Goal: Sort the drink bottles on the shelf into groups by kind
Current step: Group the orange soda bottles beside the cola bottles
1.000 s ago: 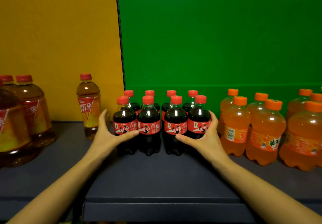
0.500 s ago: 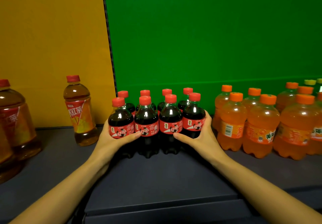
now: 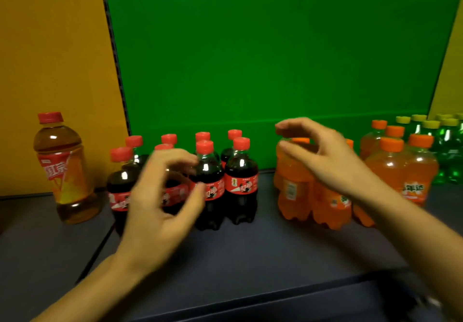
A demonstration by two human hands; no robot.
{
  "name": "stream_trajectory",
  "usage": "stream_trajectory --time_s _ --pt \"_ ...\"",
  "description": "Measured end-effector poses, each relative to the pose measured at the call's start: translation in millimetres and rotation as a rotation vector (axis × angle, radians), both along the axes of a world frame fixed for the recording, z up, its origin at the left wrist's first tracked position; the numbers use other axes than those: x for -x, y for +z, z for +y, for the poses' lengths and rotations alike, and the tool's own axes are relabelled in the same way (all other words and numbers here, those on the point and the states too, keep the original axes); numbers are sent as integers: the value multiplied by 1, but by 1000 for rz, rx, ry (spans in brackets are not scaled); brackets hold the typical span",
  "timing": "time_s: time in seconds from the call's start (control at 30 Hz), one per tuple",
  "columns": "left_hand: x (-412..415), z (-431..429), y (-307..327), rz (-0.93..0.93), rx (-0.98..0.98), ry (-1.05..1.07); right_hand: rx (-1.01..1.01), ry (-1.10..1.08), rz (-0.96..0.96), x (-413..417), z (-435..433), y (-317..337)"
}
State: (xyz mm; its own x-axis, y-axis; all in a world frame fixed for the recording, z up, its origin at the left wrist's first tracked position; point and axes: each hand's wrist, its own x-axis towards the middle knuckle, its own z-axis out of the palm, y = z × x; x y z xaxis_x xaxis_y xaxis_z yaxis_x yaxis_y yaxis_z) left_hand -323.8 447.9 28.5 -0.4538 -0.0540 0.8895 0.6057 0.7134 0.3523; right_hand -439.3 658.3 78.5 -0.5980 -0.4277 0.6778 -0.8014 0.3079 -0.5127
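Dark shelf – cola bottles grouped at centre, orange bottles to their right, green bottles far right, tea bottle alone at left, left hand blurred before colas, fingers loosely apart, holding nothing – right hand likewise before orange bottles.

A broad green back panel fills the middle, flanked by an orange-yellow panel on the left and a narrow yellow panel at the right edge, with what looks like a dark corrugated board edge dividing green from orange-yellow.
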Motion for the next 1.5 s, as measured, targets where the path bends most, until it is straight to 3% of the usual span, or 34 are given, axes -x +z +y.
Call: stream_trajectory --time_s 0.07,0.2,0.43,0.6,0.7,0.97,1.23,1.4,1.5 --pt "15 31 -7 -194 82 -58 -105 -69 62 18 16 23" --pt "58 81 -29 -451 112 -92 -506 -220 82 64 37 50" --pt "130 119 -42 -574 -127 -63 -1029 -315 -4 116 23 56" --pt "145 123 -47 -560 -229 18 -1032 -95 -189 150 7 57" --pt "149 120 -45 -527 -221 127 -1069 -44 -188 158 1 53" --pt "173 112 -44 -582 -368 159 -1188 -111 -126 160 11 57" --pt "187 114 -50 -517 -357 276 -1197 -142 -151 158 19 58" --pt "189 112 -50 -590 -430 84 -1197 -151 -169 160 22 59" --pt "194 107 -53 -603 -362 121 -1192 -153 -165 159 22 59"
